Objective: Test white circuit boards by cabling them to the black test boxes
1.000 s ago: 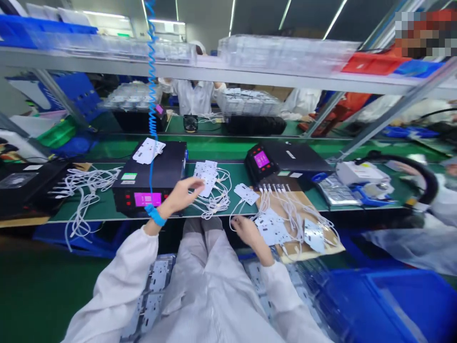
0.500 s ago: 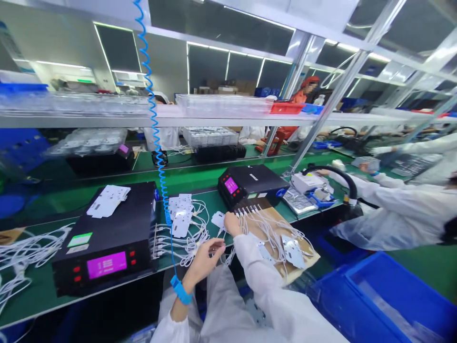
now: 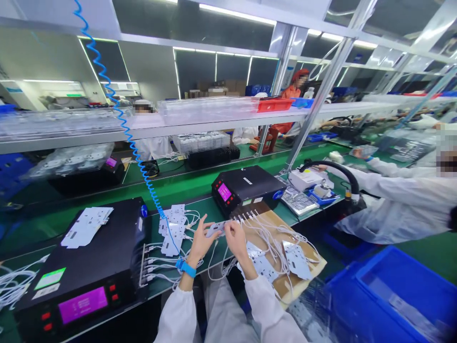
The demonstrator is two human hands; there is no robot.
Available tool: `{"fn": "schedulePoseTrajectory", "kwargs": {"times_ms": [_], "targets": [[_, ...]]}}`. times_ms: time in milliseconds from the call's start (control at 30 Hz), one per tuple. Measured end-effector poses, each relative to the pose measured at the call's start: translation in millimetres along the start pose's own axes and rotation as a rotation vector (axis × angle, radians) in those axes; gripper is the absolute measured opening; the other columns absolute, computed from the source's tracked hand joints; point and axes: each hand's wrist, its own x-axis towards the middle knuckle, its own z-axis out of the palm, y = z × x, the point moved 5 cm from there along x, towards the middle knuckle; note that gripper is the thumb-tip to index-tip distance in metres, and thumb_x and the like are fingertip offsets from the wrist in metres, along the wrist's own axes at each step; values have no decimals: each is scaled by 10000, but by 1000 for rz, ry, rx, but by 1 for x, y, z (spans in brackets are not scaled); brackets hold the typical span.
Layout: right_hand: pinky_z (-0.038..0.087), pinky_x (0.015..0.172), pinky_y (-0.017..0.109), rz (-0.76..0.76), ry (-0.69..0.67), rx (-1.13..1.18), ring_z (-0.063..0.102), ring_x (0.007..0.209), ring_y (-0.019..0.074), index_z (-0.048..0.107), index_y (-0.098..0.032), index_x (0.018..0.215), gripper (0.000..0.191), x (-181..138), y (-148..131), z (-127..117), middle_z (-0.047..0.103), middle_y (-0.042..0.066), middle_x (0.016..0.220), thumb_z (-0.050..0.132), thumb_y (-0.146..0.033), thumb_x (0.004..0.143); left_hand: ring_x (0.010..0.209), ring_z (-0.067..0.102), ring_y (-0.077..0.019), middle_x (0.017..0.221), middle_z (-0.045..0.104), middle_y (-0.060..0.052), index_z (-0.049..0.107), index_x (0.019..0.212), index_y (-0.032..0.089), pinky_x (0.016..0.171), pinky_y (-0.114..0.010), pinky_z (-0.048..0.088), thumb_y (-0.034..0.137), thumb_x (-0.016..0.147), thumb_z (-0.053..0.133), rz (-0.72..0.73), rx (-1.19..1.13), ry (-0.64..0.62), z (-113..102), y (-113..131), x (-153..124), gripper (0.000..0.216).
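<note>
Above the green bench top [image 3: 203, 206], my left hand [image 3: 200, 244] and right hand [image 3: 236, 241] pinch opposite ends of a pale plate [image 3: 215, 229], apparently positioning it, and the next move calls for steadiness.

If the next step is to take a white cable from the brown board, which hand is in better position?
Probably the right hand: it is nearer the white cables on the brown board. The left hand would have to reach past it. Both seem to hold the pale plate.
</note>
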Motion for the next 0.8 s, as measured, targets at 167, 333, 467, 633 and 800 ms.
{"fn": "schedulePoseTrajectory", "kwargs": {"times_ms": [167,333,467,633,800], "targets": [[501,768,313,19,6,296,599,804,190,563,-223,684,348,-9,5,1,645,59,878,430,-417,940,1023,744,-304,1041,796,-123,773,1032,171,987,-459,580,479,842,742,-16,-2,72,0,2,-6,363],[532,805,376,159,-1,339,647,820,226,572,-239,788,378,-29,23,23,666,66,853,409,-520,980,1151,710,-335,1142,776,-167,755,1023,162,1086,-502,522,533,849,723,-61,-34,299,-19,-1,-5,411],[482,583,326,273,-262,443,584,589,198,503,-256,898,459,-39,22,56,622,9,734,376,-692,964,1149,711,-335,1120,777,-155,746,1000,168,1094,-511,528,539,812,779,-83,-106,360,-22,-3,-2,417],[336,577,277,132,-217,230,474,555,158,550,-238,887,408,-27,-13,45,474,-57,603,392,-592,1014,1266,665,-347,1275,721,-176,659,1239,154,1033,-528,594,585,930,622,-131,-274,541,-45,-4,7,532],[329,555,254,208,-198,287,456,574,134,579,-212,938,342,29,-21,39,506,-36,679,387,-475,1041,1342,626,-316,1442,636,-156,622,1308,185,1060,-472,605,549,927,650,-102,-394,545,-73,11,3,528]]}}
